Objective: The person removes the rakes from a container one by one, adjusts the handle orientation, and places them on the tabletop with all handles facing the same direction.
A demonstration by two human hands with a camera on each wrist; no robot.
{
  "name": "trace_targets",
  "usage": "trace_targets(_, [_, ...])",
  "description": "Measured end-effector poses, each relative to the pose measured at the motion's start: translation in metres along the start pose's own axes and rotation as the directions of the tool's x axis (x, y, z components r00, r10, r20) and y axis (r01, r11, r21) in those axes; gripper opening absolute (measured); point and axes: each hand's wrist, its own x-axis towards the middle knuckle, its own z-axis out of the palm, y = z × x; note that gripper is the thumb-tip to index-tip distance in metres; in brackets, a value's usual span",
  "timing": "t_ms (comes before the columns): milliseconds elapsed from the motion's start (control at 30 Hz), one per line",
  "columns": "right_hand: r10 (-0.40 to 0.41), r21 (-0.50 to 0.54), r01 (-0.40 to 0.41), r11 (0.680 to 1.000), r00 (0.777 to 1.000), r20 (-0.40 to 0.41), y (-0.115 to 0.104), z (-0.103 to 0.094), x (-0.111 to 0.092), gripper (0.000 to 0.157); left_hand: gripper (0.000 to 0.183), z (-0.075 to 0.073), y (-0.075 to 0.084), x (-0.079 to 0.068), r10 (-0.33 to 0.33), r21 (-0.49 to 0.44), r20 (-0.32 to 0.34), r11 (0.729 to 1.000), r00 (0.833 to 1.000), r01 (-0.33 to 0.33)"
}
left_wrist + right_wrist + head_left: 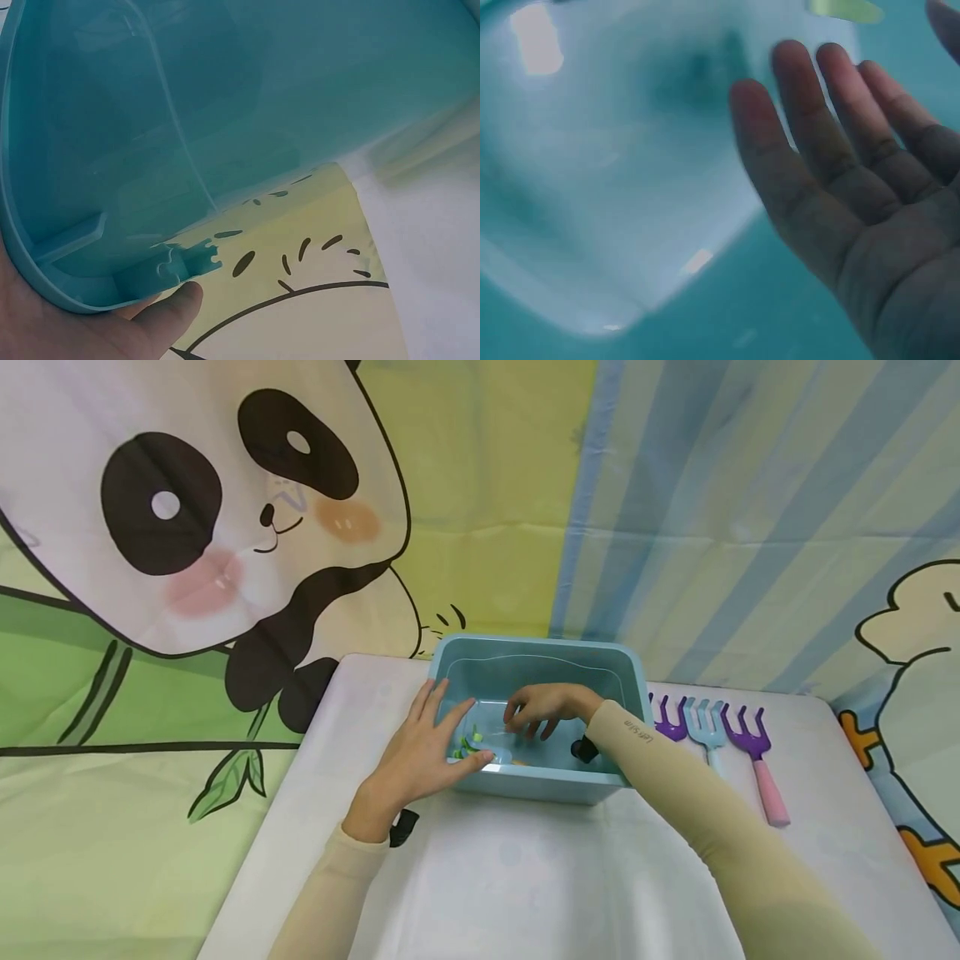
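Observation:
A blue-green plastic bin (525, 783) stands on the white table. Inside, at its left front, lie small green pieces (465, 748), a pale blue item and a bit of orange, partly hidden; their kind is unclear. My left hand (420, 752) is at the bin's left front corner, fingers spread and straight; in the left wrist view the hand (161, 319) lies against the rim (75, 304). Inside the bin is my right hand (551, 703), fingers loosely bent downward. The right wrist view shows that hand (870, 202) with nothing in it, and a blurred green piece (847, 9) beyond its fingertips.
Right of the bin lie a purple toy fork (670, 722), a light blue one (707, 727) and a purple one with a pink handle (768, 789). Behind the table hangs a printed cloth (480, 527) with a panda.

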Motion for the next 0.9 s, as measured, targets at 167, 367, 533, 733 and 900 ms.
trace_targets(167, [0.077, -0.061, -0.076, 0.995, 0.997, 0.030, 0.008, 0.008, 0.005, 0.035, 0.090, 0.000, 0.001, 0.000, -0.004, -0.009, -0.001, 1.000, 1.000, 0.004])
trace_targets(367, [0.119, -0.101, -0.106, 0.989, 0.983, 0.137, 0.009, 0.021, 0.007, 0.030, 0.090, -0.001, 0.000, -0.001, -0.008, -0.012, 0.000, 1.000, 1.000, 0.008])
trace_targets(533, [0.110, -0.116, -0.091, 0.989, 0.978, 0.175, 0.009, 0.025, 0.011, 0.025, 0.090, -0.001, 0.001, -0.001, -0.015, -0.010, -0.006, 1.000, 1.000, 0.015])
trace_targets(733, [0.115, -0.119, -0.094, 0.988, 0.975, 0.190, 0.011, 0.026, 0.013, 0.029, 0.090, 0.000, 0.001, 0.000, -0.021, -0.006, -0.001, 1.000, 1.000, 0.021])
trace_targets(900, [0.101, -0.126, -0.075, 0.989, 0.972, 0.211, 0.013, 0.027, 0.014, 0.024, 0.090, 0.000, 0.001, 0.000, -0.019, -0.002, 0.002, 1.000, 1.000, 0.019])
